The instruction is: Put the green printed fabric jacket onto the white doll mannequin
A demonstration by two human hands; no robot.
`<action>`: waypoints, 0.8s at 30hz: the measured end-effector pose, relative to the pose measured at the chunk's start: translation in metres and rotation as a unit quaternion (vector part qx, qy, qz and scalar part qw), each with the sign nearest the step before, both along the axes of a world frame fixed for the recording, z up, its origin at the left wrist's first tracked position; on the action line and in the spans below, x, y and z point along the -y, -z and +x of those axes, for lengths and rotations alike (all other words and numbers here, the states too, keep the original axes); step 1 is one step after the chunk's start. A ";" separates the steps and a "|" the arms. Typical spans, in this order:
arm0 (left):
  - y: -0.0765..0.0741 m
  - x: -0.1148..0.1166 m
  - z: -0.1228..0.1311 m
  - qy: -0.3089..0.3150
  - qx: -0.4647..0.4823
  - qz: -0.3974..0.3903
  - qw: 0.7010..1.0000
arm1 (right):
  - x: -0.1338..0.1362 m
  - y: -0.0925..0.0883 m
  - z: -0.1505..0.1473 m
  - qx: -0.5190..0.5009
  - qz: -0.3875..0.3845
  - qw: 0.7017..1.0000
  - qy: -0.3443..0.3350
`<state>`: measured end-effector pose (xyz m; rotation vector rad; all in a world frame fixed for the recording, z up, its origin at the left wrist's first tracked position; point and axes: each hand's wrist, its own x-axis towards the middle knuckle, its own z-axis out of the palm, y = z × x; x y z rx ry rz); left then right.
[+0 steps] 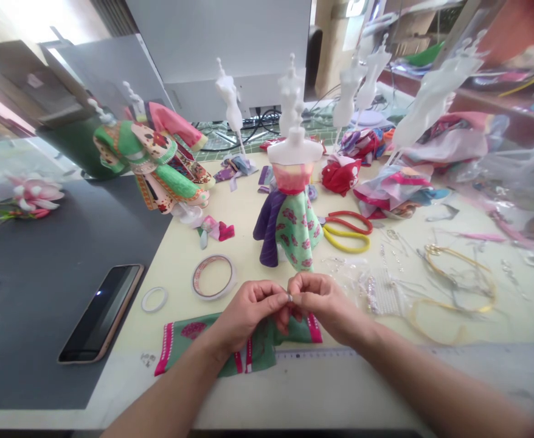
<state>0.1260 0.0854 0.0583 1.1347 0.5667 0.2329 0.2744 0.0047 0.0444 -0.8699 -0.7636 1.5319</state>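
Observation:
My left hand and my right hand meet fingertip to fingertip at the front middle of the table. Both are pinched around a tiny pale thing, too small to name. Beneath them lies a green cloth piece with pink borders, partly covered by my left hand and wrist. Just beyond my hands stands a small white dress form wearing a pink bodice and a skirt of purple and flowered green fabric. A roll of tape sits left of my hands.
Scissors with red and yellow handles lie right of the dress form. Beads and fine trims spread over the right side. A phone rests at left. Dressed forms, bare forms and fabric scraps stand behind. A ruler runs along the front.

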 end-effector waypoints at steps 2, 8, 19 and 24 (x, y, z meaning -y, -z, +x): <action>-0.001 0.000 0.000 0.000 0.004 -0.004 1.000 | 0.000 0.000 0.000 -0.010 -0.002 1.000 -0.006; -0.003 0.001 0.001 -0.001 0.012 -0.005 1.000 | -0.001 0.001 0.001 -0.020 -0.010 1.000 -0.011; -0.003 0.000 0.001 -0.003 0.003 0.006 1.000 | -0.002 0.001 0.001 -0.025 0.001 1.000 -0.011; -0.002 0.000 0.001 -0.005 -0.006 0.023 1.000 | -0.002 0.000 0.001 -0.010 0.002 1.000 -0.010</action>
